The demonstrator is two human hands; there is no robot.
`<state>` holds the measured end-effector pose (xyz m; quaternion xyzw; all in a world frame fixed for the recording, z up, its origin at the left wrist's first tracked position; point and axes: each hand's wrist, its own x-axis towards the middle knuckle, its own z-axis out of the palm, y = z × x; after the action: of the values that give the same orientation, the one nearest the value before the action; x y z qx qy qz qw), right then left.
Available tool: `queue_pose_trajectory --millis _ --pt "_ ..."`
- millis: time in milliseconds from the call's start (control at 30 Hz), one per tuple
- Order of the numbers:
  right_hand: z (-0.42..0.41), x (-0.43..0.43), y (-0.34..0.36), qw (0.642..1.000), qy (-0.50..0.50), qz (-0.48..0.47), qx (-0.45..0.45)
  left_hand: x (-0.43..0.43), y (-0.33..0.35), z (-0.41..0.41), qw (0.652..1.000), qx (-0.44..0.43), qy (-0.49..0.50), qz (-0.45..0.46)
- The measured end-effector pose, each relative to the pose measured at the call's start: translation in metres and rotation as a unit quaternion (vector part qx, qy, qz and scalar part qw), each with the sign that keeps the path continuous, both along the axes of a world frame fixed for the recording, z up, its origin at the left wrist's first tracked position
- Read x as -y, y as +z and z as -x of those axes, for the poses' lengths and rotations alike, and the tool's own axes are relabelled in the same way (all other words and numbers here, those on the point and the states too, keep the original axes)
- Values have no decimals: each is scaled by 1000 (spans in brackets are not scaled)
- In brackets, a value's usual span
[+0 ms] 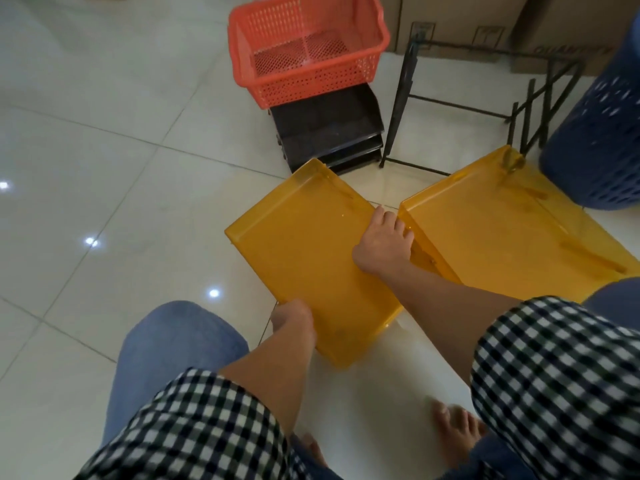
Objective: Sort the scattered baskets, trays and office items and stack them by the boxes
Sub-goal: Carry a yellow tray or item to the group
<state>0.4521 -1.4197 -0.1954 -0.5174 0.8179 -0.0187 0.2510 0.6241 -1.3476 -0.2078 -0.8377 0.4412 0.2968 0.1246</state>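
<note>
Left hand [292, 318] grips the near-left corner of the yellow tray [304, 244]; its fingers are hidden under the rim. Right hand [382, 242] is curled over the tray's right edge, well apart from the left. The tray is tilted over the floor [104, 133]; whether its far end touches down is unclear.

Second yellow tray [485, 233] sits just beside it on the right, its near corner hidden behind a sleeve. Blue basket [595, 133] is cut off at the right edge. Red basket [304, 46] sits on the black trays [329, 133], hiding their far part; black rack [450, 109] and boxes [460, 22] are behind. Open tile lies to the left.
</note>
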Motion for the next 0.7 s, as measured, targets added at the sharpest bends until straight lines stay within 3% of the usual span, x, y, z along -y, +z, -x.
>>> queue_pose_trajectory --millis 267,400,500,567,600,633,700 --pt "8 -10 -12 997 58 18 -43 8 1 8 991 -44 120 36" --pt "11 -14 -17 995 80 11 -57 6 -2 11 997 -40 58 20" --pt "13 -14 -20 994 90 11 -65 13 1 13 965 -94 240 56" --pt "13 -16 -24 992 95 14 -77 12 -3 14 960 -103 250 76" --pt "13 -16 -25 992 96 13 -79 17 0 14 906 -158 376 115" --pt "13 -16 -25 992 97 9 -77 18 5 17 869 -199 434 131" --pt "13 -12 -22 993 101 -15 -61 17 9 18 882 -216 404 110"
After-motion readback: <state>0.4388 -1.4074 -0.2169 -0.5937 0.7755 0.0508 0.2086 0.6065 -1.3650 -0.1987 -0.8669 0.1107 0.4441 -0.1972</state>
